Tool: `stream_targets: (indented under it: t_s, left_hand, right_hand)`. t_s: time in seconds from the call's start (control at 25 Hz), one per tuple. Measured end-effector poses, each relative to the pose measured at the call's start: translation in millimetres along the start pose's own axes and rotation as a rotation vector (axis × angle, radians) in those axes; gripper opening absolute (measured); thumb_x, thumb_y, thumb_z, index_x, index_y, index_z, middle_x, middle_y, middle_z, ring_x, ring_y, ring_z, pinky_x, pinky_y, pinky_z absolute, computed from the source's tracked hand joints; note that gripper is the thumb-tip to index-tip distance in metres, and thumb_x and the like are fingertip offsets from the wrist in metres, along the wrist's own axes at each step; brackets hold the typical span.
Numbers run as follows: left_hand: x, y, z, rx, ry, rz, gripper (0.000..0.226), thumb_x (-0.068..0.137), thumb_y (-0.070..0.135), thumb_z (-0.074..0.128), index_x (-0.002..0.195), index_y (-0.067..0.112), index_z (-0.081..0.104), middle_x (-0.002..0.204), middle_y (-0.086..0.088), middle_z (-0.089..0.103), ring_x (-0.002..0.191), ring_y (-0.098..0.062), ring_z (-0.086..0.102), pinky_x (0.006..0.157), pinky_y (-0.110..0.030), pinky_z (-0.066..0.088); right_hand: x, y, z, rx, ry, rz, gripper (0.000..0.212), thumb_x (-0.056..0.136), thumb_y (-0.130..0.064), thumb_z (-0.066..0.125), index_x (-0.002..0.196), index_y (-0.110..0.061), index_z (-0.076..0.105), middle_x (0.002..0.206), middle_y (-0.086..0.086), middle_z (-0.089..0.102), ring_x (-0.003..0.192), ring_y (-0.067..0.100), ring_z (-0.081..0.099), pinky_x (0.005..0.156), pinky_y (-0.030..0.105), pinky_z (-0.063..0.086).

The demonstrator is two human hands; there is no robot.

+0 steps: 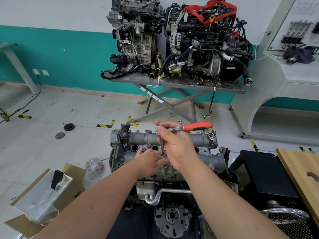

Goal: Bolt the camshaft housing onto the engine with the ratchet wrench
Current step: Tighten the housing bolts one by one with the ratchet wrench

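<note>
The grey camshaft housing (pixel 203 140) lies on top of the engine (pixel 172 183) in front of me. My right hand (pixel 177 145) grips the head end of the ratchet wrench (pixel 198 127), whose red and black handle points right. A steel extension (pixel 163 149) runs down from the wrench head to the housing. My left hand (pixel 149 161) holds the lower end of that extension with its fingertips, close to the housing surface. The socket and bolt under the fingers are hidden.
Two other engines (pixel 172 37) stand on a metal scissor table (pixel 181 85) ahead. An open cardboard box (pixel 43 195) with a plastic bag lies at the lower left. A black cabinet (pixel 262 175) and a wooden board (pixel 300 171) are at the right. Pulleys (pixel 69 127) lie on the floor.
</note>
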State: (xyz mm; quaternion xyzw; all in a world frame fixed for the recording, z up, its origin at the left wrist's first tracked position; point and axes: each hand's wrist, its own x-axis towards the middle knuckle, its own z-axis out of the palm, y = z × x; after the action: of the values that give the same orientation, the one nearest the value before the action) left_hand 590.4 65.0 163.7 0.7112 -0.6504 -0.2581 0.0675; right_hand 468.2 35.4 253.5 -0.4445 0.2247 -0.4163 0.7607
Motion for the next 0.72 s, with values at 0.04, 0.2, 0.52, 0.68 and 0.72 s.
stream_targets:
  t_s: [0.04,0.2,0.52,0.68,0.72]
  left_hand:
    - [0,0,0,-0.002,0.004,0.001,0.042,0.1,0.059,0.03,0.07,0.038,0.052,0.086,0.036,0.041,0.134,-0.012,0.035,0.116,-0.057,-0.009]
    - [2,-2,2,-0.031,0.03,0.003,0.043,0.099,0.059,0.032,0.067,0.04,0.054,0.085,0.035,0.045,0.129,-0.01,0.038,0.117,-0.057,-0.008]
    - [2,0,2,-0.076,0.022,-0.02,0.039,0.1,0.059,0.036,0.079,0.039,0.062,0.091,0.036,0.044,0.132,-0.01,0.036,0.118,-0.053,-0.008]
    - [2,0,2,-0.07,0.008,-0.024,0.035,0.1,0.059,0.034,0.091,0.043,0.064,0.105,0.026,0.045,0.137,-0.011,0.031,0.116,-0.054,-0.012]
    - [2,0,2,-0.068,0.006,-0.023,0.034,0.1,0.059,0.034,0.093,0.045,0.064,0.107,0.025,0.045,0.138,-0.011,0.03,0.116,-0.054,-0.012]
  right_hand:
    - [-1,0,1,-0.015,0.002,-0.005,0.018,0.094,0.005,0.057,0.088,-0.011,0.063,0.093,-0.002,0.075,0.077,0.004,0.066,0.075,0.022,0.05]
    - [4,-15,3,-0.076,0.016,0.102,0.014,0.101,-0.007,0.048,0.089,-0.011,0.054,0.074,0.007,0.068,0.061,0.017,0.055,0.062,0.027,0.046]
    - [22,-32,10,-0.432,-0.178,0.381,0.029,0.1,-0.015,0.032,0.113,-0.006,0.056,0.056,0.004,0.055,0.055,0.015,0.038,0.057,0.028,0.031]
    - [24,-27,0,-0.216,-0.225,0.415,0.036,0.098,-0.015,0.026,0.108,-0.001,0.057,0.061,0.008,0.056,0.056,0.016,0.038,0.06,0.027,0.035]
    - [23,-27,-1,-0.184,-0.222,0.416,0.034,0.098,-0.014,0.026,0.103,-0.002,0.057,0.061,0.007,0.056,0.056,0.016,0.04,0.059,0.027,0.035]
